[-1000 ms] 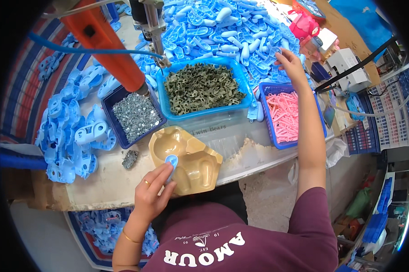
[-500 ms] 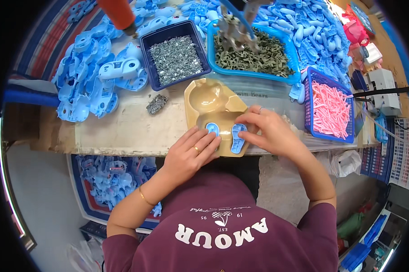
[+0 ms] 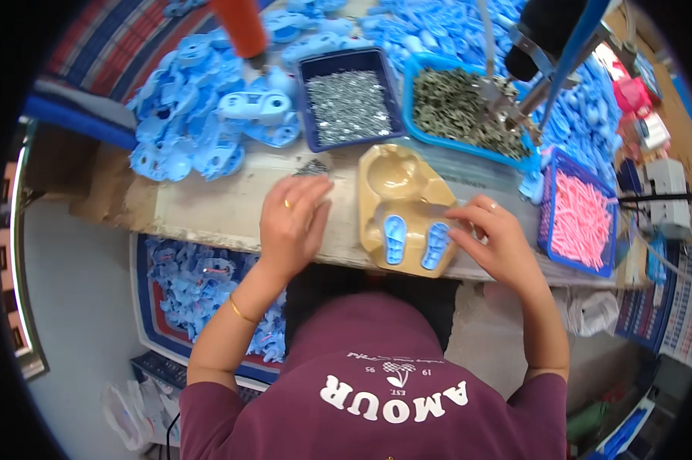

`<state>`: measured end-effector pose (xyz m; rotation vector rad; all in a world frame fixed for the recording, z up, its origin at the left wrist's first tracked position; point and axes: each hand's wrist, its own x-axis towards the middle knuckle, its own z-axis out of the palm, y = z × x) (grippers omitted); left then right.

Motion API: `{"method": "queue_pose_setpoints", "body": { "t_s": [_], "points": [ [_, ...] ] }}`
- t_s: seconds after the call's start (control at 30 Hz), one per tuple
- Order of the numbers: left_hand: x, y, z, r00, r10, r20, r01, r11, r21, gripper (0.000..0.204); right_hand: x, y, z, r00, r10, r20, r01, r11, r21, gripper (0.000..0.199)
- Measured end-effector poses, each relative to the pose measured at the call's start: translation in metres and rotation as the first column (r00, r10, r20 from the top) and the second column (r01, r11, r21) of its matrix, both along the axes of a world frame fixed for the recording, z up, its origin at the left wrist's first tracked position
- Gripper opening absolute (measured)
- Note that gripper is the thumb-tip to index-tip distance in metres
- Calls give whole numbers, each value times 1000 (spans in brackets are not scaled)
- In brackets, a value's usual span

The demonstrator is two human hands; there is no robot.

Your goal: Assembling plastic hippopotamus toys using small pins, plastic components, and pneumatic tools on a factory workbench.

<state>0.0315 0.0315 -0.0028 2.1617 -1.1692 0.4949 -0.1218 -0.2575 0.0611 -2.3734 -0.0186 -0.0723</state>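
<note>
A tan moulded fixture [image 3: 370, 211] lies at the table's front edge with two light-blue plastic foot-shaped pieces in its hollows, the left piece [image 3: 394, 239] and the right piece [image 3: 436, 245]. My right hand [image 3: 493, 236] is beside the right piece, thumb and forefinger apart at its edge; whether they touch it I cannot tell. Away to the left, my left hand [image 3: 291, 222] reaches its fingertips to a small heap of screws [image 3: 313, 167], partly covering it. The left thumb stands apart from the fingers, and nothing shows in that hand.
Behind the fixture stand a dark-blue bin of small metal screws [image 3: 349, 107] and a light-blue tray of dark metal parts [image 3: 468, 111]. A basket of pink strips [image 3: 582, 222] is at right. Blue shells [image 3: 181, 115] pile up at left. An orange-handled driver [image 3: 240, 27] hangs overhead.
My left hand has left the left blue piece and moved left to the screw heap. My right hand's fingers have drawn back to the right piece's edge. The whole view has shifted.
</note>
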Motion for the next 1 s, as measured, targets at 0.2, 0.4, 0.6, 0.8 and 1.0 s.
{"method": "queue_pose_setpoints", "body": {
  "t_s": [0.2, 0.4, 0.6, 0.8, 1.0],
  "points": [
    [81, 7, 22, 910, 309, 276, -351, 929, 118, 47, 6, 5, -4, 995, -24, -99, 33, 995, 91, 17],
    [151, 46, 31, 888, 231, 397, -375, 864, 336, 46, 9, 10, -5, 995, 15, -94, -7, 997, 81, 17],
    [156, 69, 43, 735, 578, 355, -573, 809, -129, 24, 10, 15, -5, 995, -19, -102, 29, 995, 93, 14],
    [115, 80, 41, 812, 517, -271, -583, 747, -320, 26, 17, 34, 6, 999, 13, -42, -8, 993, 117, 13],
    [-14, 6, 47, 198, -251, -948, -496, 809, -317, 51, 20, 58, 15, 997, 69, 16, -71, 984, 162, 27]
  ]
}}
